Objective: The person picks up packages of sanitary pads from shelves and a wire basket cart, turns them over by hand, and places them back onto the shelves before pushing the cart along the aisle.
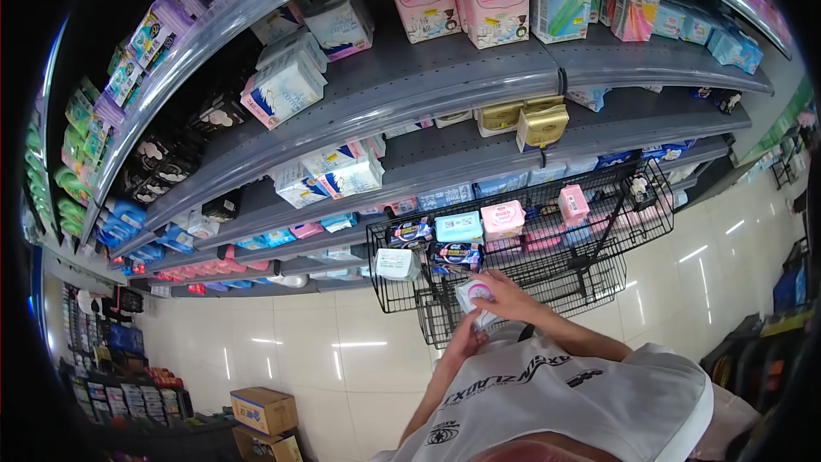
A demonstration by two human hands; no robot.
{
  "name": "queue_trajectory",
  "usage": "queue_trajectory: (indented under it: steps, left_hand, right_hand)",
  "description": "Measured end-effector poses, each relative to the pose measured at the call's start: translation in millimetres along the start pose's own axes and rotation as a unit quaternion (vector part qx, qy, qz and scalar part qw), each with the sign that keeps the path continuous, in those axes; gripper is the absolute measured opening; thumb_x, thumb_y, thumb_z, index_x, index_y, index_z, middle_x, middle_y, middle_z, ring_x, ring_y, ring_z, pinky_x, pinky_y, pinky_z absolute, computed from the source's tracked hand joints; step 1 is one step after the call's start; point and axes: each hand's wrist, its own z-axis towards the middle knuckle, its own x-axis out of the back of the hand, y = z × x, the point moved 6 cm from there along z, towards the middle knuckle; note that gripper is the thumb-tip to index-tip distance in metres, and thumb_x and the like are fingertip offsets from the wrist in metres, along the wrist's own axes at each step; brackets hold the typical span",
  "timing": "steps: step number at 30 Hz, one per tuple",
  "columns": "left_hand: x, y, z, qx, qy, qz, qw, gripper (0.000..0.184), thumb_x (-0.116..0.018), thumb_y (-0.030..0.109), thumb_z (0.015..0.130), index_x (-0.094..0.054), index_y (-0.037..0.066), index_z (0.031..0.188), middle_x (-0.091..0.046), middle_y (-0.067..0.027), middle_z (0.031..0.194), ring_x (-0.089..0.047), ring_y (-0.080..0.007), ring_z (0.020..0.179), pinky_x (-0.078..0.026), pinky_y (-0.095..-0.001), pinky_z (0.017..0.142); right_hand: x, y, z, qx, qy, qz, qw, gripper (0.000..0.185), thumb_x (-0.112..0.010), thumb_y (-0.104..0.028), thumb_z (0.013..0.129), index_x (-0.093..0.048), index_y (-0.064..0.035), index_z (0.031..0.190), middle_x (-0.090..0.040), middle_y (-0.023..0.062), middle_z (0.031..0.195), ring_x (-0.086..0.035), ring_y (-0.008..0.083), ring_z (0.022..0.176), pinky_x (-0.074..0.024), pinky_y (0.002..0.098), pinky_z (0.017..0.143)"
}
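Observation:
A white packet with a pink-purple round print (468, 297) is held low in front of my chest, over the near edge of a black wire cart (547, 308). My right hand (503, 296) lies across its top with the fingers curled onto it. From below, my left hand (465, 339) grips the lower end. The hands cover much of the packet. Close by in the cart are a black pack (456, 257), a light blue pack (459, 227), a pink pack (503, 219) and a white-green pack (398, 264). Farther right stands another pink pack (574, 204).
Curved grey shelves (445, 77) of packaged goods rise beyond the cart, with pink boxes (496, 8) and a gold pack (542, 124). Cardboard boxes (263, 411) stand on the lower left. Pale tiled floor (333, 342) lies between.

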Motion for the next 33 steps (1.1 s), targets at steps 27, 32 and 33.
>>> queue_trajectory:
  steps: [27, 32, 33]
  left_hand:
    - [-6.7, 9.9, -15.8, -0.049, 0.02, -0.019, 0.998, 0.041, -0.063, 0.041, 0.088, -0.053, 0.016, 0.12, -0.062, 0.0038, 0.097, -0.048, -0.0062, 0.07, -0.036, -0.0227, 0.059]
    - [-11.7, 7.0, -10.9, -0.004, 0.036, -0.025, 0.999, 0.034, -0.064, 0.038, 0.087, -0.054, 0.016, 0.111, -0.06, 0.0049, 0.09, -0.042, -0.0069, 0.063, -0.034, -0.0236, 0.057]
    - [-11.3, 5.3, -11.8, -0.003, 0.037, -0.027, 0.999, 0.034, -0.064, 0.038, 0.087, -0.054, 0.016, 0.111, -0.06, 0.0049, 0.09, -0.042, -0.0069, 0.063, -0.034, -0.0236, 0.057]
  right_hand:
    - [162.6, -253.4, -107.5, 0.526, -0.425, 0.207, 0.707, 0.047, -0.061, -0.028, 0.09, -0.054, -0.0015, 0.128, -0.04, 0.0204, 0.142, -0.047, 0.0312, 0.126, -0.0402, 0.0453, 0.102]
    - [200.2, -297.1, -137.8, 0.635, -0.494, 0.105, 0.585, 0.042, -0.046, -0.019, 0.095, -0.049, 0.0023, 0.131, -0.045, 0.025, 0.136, -0.049, 0.0366, 0.12, -0.0409, 0.0475, 0.099]
    - [203.3, -300.0, -141.2, 0.634, -0.494, 0.107, 0.585, 0.042, -0.046, -0.019, 0.095, -0.049, 0.0023, 0.131, -0.045, 0.025, 0.136, -0.049, 0.0366, 0.12, -0.0409, 0.0475, 0.099]
